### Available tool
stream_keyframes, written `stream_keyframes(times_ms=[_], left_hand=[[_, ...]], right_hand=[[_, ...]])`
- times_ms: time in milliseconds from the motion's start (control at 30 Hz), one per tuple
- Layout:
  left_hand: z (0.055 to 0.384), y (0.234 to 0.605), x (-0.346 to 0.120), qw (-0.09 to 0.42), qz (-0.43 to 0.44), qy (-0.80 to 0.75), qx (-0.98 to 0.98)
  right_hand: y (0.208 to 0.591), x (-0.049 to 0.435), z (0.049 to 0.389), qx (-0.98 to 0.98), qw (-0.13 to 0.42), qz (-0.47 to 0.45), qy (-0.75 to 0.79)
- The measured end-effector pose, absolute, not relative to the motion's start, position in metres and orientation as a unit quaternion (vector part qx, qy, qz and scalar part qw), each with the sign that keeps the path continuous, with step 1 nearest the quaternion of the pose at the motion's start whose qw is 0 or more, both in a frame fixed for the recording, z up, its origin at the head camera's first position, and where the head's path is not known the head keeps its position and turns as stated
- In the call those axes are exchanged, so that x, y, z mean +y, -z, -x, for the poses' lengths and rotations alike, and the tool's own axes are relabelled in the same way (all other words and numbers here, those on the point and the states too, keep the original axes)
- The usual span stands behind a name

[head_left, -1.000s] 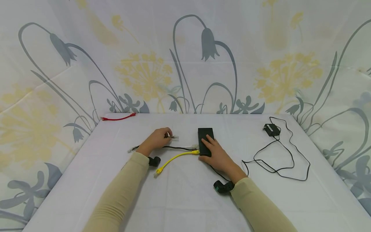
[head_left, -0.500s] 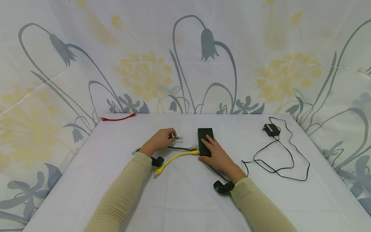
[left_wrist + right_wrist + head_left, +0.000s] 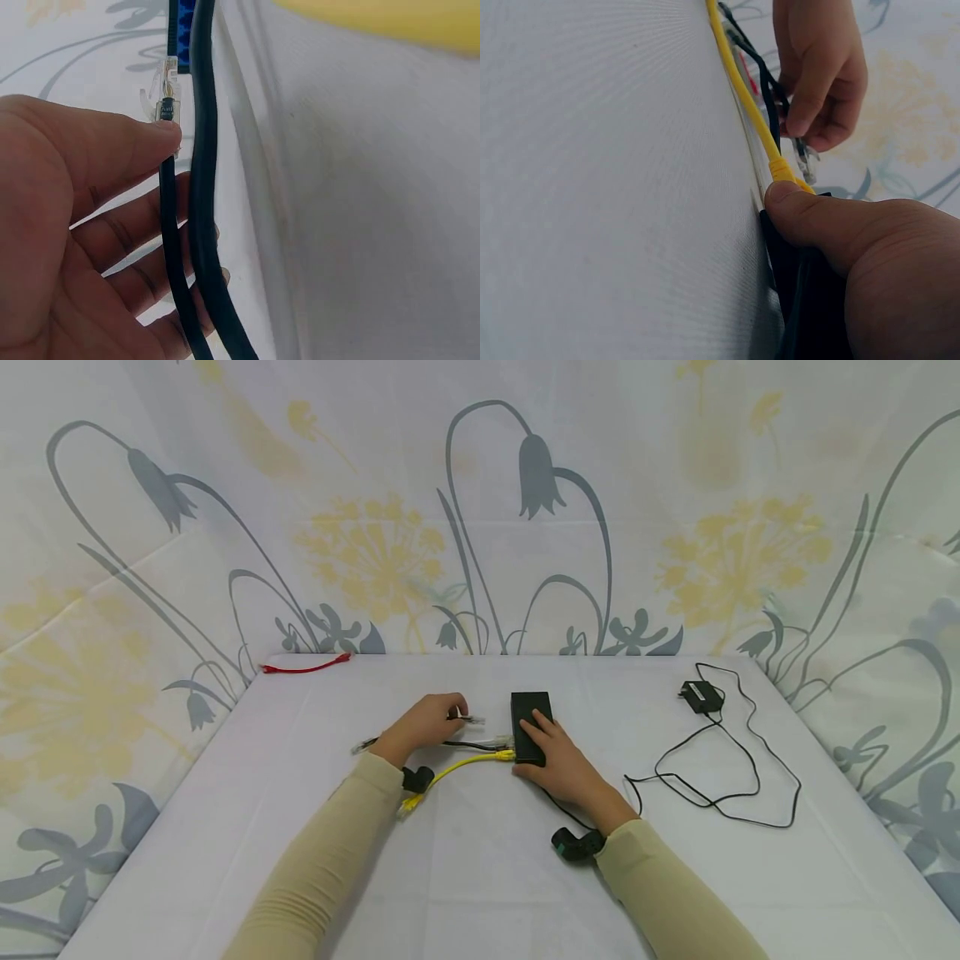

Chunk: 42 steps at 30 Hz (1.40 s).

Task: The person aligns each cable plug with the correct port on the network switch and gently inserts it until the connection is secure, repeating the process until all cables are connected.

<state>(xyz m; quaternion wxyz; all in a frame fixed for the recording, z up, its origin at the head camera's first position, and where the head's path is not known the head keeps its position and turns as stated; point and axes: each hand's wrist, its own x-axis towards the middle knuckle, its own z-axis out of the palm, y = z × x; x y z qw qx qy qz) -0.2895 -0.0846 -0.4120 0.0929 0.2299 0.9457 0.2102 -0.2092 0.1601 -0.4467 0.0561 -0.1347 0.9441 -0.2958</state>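
In the head view, my left hand [image 3: 423, 724] pinches the clear plug [image 3: 168, 86] of a black Ethernet cable [image 3: 170, 210] between thumb and fingers. The plug points at the blue ports of a black network switch [image 3: 529, 703], just short of it in the head view. My right hand [image 3: 562, 762] grips the switch, thumb on its near edge and fingers over the top. A second black cable [image 3: 204, 150] runs past my left hand into the switch. Beside it, a yellow Ethernet cable [image 3: 457, 765] is plugged in, its other end loose on the table.
A short red cable [image 3: 306, 668] lies at the table's far left edge. On the right lies a black power adapter [image 3: 702, 697] with its thin cord [image 3: 759, 777] looped on the white tablecloth [image 3: 480, 877]. A flowered curtain [image 3: 637, 435] hangs behind.
My left hand has moved right, bringing the black cable's plug closer to the switch. The black cable's far end has slid right too. My right hand and the switch have stayed nearly still.
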Motion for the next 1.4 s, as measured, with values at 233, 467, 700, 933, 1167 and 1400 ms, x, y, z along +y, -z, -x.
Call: stream_keyframes(times_ms=[233,467,700,933,1167,1400], left_hand=[[0.291,0.412,-0.077,0.098,-0.233,-0.203,0.946],[0.290,0.411,-0.072,0.104,-0.235,-0.191,0.947],[0.293,0.411,-0.071,0.100,-0.236,-0.185,0.949],[0.301,0.410,-0.072,0.079,-0.241,-0.163,0.954],[0.306,0.415,-0.070,0.077,-0.236,-0.168,0.954],[0.308,0.418,-0.064,0.083,-0.235,-0.188,0.950]], right_hand=[[0.448,0.160,0.210,0.945,0.053,0.133,0.293],[0.449,0.160,0.211,0.946,0.052,0.136,0.290],[0.449,0.160,0.210,0.945,0.051,0.139,0.291],[0.449,0.160,0.210,0.944,0.050,0.139,0.295],[0.449,0.160,0.210,0.945,0.050,0.139,0.292],[0.447,0.160,0.209,0.944,0.050,0.137,0.295]])
